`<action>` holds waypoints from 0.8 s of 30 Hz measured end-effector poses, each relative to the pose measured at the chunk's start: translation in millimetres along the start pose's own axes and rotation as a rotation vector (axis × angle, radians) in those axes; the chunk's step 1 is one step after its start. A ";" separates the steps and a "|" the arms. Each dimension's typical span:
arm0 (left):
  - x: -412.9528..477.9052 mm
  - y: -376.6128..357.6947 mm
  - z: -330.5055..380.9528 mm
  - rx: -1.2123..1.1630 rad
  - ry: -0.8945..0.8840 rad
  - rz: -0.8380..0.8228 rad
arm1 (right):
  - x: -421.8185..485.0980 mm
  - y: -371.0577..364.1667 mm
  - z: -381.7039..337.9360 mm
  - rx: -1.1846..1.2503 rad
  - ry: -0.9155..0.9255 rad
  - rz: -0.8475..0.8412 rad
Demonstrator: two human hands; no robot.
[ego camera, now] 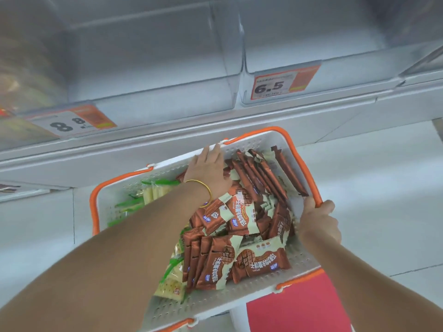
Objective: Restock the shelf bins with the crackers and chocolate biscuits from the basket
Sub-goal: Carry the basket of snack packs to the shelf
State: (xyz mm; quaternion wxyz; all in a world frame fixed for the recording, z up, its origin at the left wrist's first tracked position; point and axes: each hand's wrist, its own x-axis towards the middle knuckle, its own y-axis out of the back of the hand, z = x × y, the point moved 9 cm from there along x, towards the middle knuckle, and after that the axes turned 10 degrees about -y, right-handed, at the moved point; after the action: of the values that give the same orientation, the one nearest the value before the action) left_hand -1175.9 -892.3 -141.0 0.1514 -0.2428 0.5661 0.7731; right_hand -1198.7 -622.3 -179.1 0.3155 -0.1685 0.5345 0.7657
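Chocolate biscuits (211, 259) are filling most of the basket (254, 143), piled loose across its middle and right. Crackers (153, 192) are lying along its left side, partly under the forearm. Left hand (206, 168) is reaching palm-down to the basket's far wall, fingers (213, 152) stretched out close together on the packets, nothing visibly pinched. Right hand (316, 219) is gripping the orange handle (302, 164) at the basket's right end, fingers (326, 207) curling round it.

Risks, my read:
- Only one handle is being held, and I can't tell if anything is supporting the basket from below. A tilt would send slick packets sliding over the low wall.
- Biscuits and crackers are overlapping at the seam, so a big grab could be dragging the wrong packs into a bin.
- Left bin (155, 68) and right bin (311, 39), both above the basket, are looking empty. A full handful lifted that high could be shedding strays.
- Crackers are brittle, so squeezing is risking breakage.

Materials: biscuit packs are flat rectangular pillow packs in glossy brown-and-cream film with crimped ends. Cracker packs are in clear film with green ends, pale squares showing through. Basket is rigid white perforated plastic with rounded corners. Bins are smooth clear plastic with price tags (285, 82) on the fronts.
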 end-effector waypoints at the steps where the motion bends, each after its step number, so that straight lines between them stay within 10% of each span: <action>1: -2.9 -0.7 1.5 -0.015 0.021 0.016 | -1.3 -0.2 -0.7 -0.001 0.012 -0.006; 6: -29.8 -9.9 -2.8 -0.127 0.238 0.130 | -17.6 23.7 -3.6 -0.009 0.173 0.084; 12: -61.0 -14.4 -21.6 -0.134 0.413 0.209 | -97.5 99.1 -128.4 0.138 0.947 0.427; 24: -63.0 -13.9 -51.2 -0.084 0.410 0.291 | -74.4 96.1 -213.8 -0.189 0.974 0.465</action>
State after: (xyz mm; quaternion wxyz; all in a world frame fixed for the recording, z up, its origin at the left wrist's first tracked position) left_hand -1105.8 -933.9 -130.0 -0.0895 -0.3166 0.5814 0.7441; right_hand -1224.0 -864.6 -145.9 -0.1625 -0.4088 0.5708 0.6933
